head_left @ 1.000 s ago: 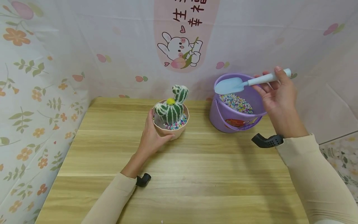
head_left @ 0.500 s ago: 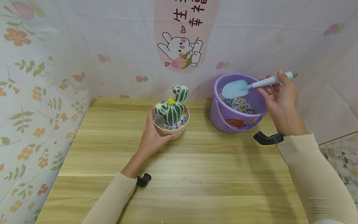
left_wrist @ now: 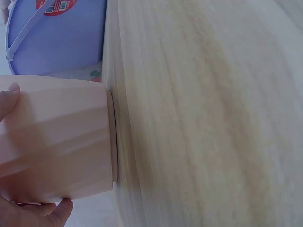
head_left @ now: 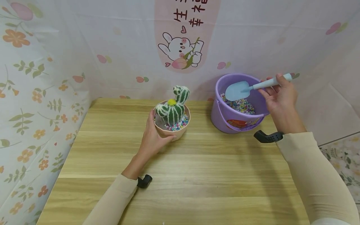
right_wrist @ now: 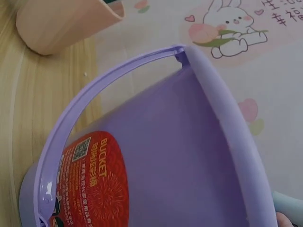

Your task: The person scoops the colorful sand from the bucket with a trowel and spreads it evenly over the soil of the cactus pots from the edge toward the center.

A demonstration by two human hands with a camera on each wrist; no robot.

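A pale pink pot (head_left: 172, 128) is gripped from its near left side by the left hand (head_left: 153, 137), the fingers and thumb curled round its faceted wall; in the left wrist view the pot is seen standing on the wooden table (head_left: 180, 175) with fingertips (left_wrist: 12, 90) laid against its side. A green toy cactus (head_left: 173, 107) with a yellow tuft is seated in the pot, just beyond the left hand, with coloured gravel around its base. To the right of that hand, near but not touching the pot, a purple bucket (head_left: 225, 117) is found, partly filled with coloured pebbles (head_left: 240, 106). A light blue scoop (head_left: 237, 90) is pinched by its handle between the thumb and fingers of the right hand (head_left: 279, 100), its blade held inside the bucket's mouth, just above the pebbles. The bucket's red label (right_wrist: 92, 182) is shown in the right wrist view, close beside the right hand.
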